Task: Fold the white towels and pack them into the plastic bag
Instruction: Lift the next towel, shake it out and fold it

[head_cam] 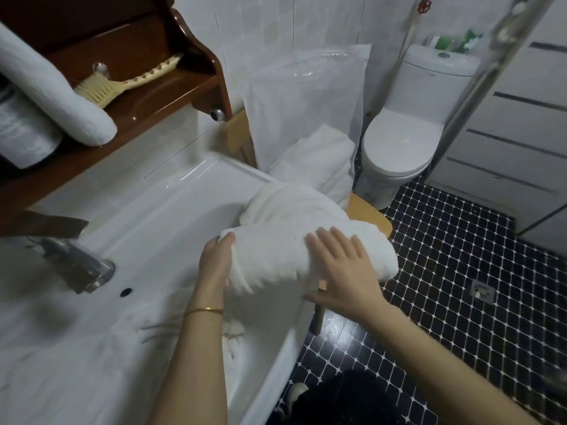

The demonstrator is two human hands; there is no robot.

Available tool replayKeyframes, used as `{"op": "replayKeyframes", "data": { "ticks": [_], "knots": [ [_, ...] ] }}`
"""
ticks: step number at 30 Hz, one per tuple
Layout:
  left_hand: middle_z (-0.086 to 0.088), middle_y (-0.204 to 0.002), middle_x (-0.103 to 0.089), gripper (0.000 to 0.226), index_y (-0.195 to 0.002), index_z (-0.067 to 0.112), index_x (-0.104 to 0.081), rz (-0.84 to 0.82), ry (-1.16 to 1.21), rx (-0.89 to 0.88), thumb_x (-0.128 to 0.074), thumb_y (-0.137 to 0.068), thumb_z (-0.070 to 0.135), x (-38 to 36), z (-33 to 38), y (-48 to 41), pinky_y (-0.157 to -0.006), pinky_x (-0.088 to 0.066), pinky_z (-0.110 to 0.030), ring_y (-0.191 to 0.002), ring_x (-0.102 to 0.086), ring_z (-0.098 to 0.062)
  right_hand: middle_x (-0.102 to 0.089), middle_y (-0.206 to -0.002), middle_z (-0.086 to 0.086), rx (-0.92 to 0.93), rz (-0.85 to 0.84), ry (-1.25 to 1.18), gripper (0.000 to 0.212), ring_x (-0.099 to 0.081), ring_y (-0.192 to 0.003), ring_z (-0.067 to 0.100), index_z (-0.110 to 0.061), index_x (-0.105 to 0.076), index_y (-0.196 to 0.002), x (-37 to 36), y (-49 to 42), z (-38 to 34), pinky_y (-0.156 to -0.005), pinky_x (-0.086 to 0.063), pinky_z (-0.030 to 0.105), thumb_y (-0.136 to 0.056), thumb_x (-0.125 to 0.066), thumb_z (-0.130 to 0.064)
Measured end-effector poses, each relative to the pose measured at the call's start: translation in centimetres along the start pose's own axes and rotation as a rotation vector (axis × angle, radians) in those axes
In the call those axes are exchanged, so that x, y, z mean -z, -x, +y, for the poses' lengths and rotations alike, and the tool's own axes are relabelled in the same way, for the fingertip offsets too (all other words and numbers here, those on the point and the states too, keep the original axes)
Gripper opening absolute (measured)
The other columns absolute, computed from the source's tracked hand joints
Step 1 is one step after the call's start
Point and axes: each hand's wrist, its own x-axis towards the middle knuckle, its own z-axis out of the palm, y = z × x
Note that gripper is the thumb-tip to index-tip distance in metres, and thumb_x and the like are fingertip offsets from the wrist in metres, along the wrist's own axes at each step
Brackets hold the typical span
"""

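Forearms came in from the bottom of view, thin gold bracelet [204,310] on the left wrist. Left hand [216,259] had the near-left end of the folded white towel [276,262]; grip closed on it, thumb on top, fingers underneath and hidden. Right hand [340,268] lay flat on the towel's top, fingers straight and spread, grip wide, holding nothing. Judged: left end pinned so the layers would not slip while the flat palm pressed the fold down.

Towel sat at the right rim of the white washbasin [171,210], partly overhanging toward the floor; rim likely served as the folding surface. Faucet [76,265] stood to the left, well apart. Some frayed white cloth [233,338], blurred, lay on the basin edge beside the left forearm.

Just behind the held towel, touching it, a second white towel bundle [285,204] rested across the basin corner and the wooden chair [368,219]. On that chair the plastic bag [306,96] stood upright against the tiled wall, probably propped so it could be loaded easily. Folded towels [322,154] showed at its lower part; could not tell whether inside the bag or just in front.

Task judged partway: this towel folded, not yet packed. Next move would call for carrying it to the bag without the fold opening.

Farther off: toilet [408,133] right of the chair, black mosaic floor [460,256], wooden shelf [159,87] upper left carrying a brush [122,84] and a rolled white towel [52,84].
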Motion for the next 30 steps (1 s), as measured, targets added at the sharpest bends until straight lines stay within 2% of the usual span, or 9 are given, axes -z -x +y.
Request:
{"op": "replayKeyframes", "data": {
  "ticks": [2, 4, 9, 14, 18, 21, 24, 27, 30],
  "knots": [
    [-0.012, -0.122, -0.060, 0.037, -0.120, 0.007, -0.059, -0.053, -0.010, 0.035, -0.046, -0.096, 0.033, 0.5, 0.7, -0.5, -0.100, -0.043, -0.035, -0.109, -0.057, -0.025, -0.035, -0.149, 0.011, -0.029, -0.027, 0.128, 0.101, -0.033, -0.136, 0.036, -0.021, -0.029, -0.147, -0.8, -0.8, -0.1, -0.108, -0.027, 0.056, -0.062, -0.081, -0.039],
    [-0.014, -0.122, -0.061, 0.033, -0.115, 0.013, -0.058, -0.122, 0.011, 0.066, -0.043, -0.097, 0.036, 0.7, 1.2, -0.4, -0.101, -0.045, -0.042, -0.111, -0.058, -0.028, -0.047, -0.138, 0.008, -0.083, 0.014, 0.185, 0.084, -0.046, -0.123, 0.034, -0.022, -0.035, -0.142, -0.5, -2.2, 0.3, -0.100, -0.037, 0.048, -0.067, -0.073, -0.023],
    [-0.004, -0.096, -0.070, 0.036, -0.109, 0.019, -0.061, -0.267, 0.326, 0.248, -0.044, -0.096, 0.048, 2.3, 1.4, 1.7, -0.069, -0.052, -0.031, -0.087, -0.065, -0.022, -0.063, -0.098, -0.004, 0.056, -0.091, 0.173, 0.053, -0.062, -0.089, 0.027, -0.034, -0.046, -0.117, 2.8, -5.2, 2.2, -0.061, -0.039, 0.030, -0.068, -0.064, -0.041],
    [-0.012, -0.090, -0.053, 0.022, -0.104, 0.008, -0.050, -0.037, 0.807, 0.161, -0.048, -0.097, 0.030, 3.5, -0.7, 2.5, -0.074, -0.047, -0.035, -0.085, -0.053, -0.026, -0.066, -0.100, -0.004, -0.036, -0.404, -0.162, 0.062, -0.060, -0.094, 0.022, -0.031, -0.059, -0.109, 7.1, -9.2, 1.4, -0.072, -0.048, 0.032, -0.049, -0.067, -0.042],
    [-0.004, -0.083, -0.048, 0.004, -0.095, 0.009, -0.049, 0.311, 0.474, -0.146, -0.052, -0.093, 0.008, 2.4, -2.2, 3.9, -0.073, -0.042, -0.036, -0.081, -0.048, -0.021, -0.068, -0.081, -0.008, -0.252, -0.579, -0.728, 0.043, -0.066, -0.074, 0.011, -0.023, -0.067, -0.090, 7.7, -10.4, 1.6, -0.056, -0.049, 0.019, -0.047, -0.066, -0.026],
    [0.003, -0.094, -0.058, 0.014, -0.105, 0.017, -0.058, 0.135, 0.369, -0.269, -0.048, -0.097, 0.011, 1.2, -0.8, 5.1, -0.073, -0.049, -0.032, -0.086, -0.056, -0.014, -0.072, -0.078, 0.003, -0.388, -0.589, -1.057, 0.042, -0.069, -0.066, 0.015, -0.012, -0.065, -0.096, 6.1, -10.0, 2.2, -0.054, -0.051, 0.020, -0.055, -0.062, -0.021],
    [0.005, -0.124, -0.054, 0.031, -0.129, 0.012, -0.055, -0.009, 0.118, -0.409, -0.043, -0.100, 0.014, -0.1, 0.5, 4.5, -0.099, -0.041, -0.027, -0.113, -0.051, -0.010, -0.072, -0.080, 0.008, -0.520, -0.588, -1.240, 0.052, -0.068, -0.068, 0.024, -0.008, -0.061, -0.105, 4.3, -8.8, 3.2, -0.062, -0.054, 0.029, -0.055, -0.063, -0.026],
    [0.008, -0.107, -0.054, 0.024, -0.109, 0.008, -0.062, 0.046, 0.014, -0.460, -0.040, -0.101, 0.012, -0.5, 2.3, 3.0, -0.083, -0.031, -0.013, -0.103, -0.043, -0.009, -0.072, -0.087, 0.013, -0.609, -0.637, -1.350, 0.057, -0.069, -0.073, 0.028, -0.006, -0.063, -0.106, 3.5, -7.4, 4.1, -0.064, -0.055, 0.030, -0.053, -0.066, -0.029],
    [0.001, -0.090, -0.060, 0.023, -0.092, 0.005, -0.062, 0.000, -0.056, -0.477, -0.045, -0.099, 0.018, -0.8, 4.0, 1.3, -0.071, -0.033, -0.019, -0.083, -0.048, -0.009, -0.073, -0.084, 0.012, -0.634, -0.642, -1.459, 0.053, -0.070, -0.070, 0.026, -0.008, -0.064, -0.101, 3.6, -6.6, 4.4, -0.059, -0.056, 0.028, -0.052, -0.067, -0.026]
  ]
}}
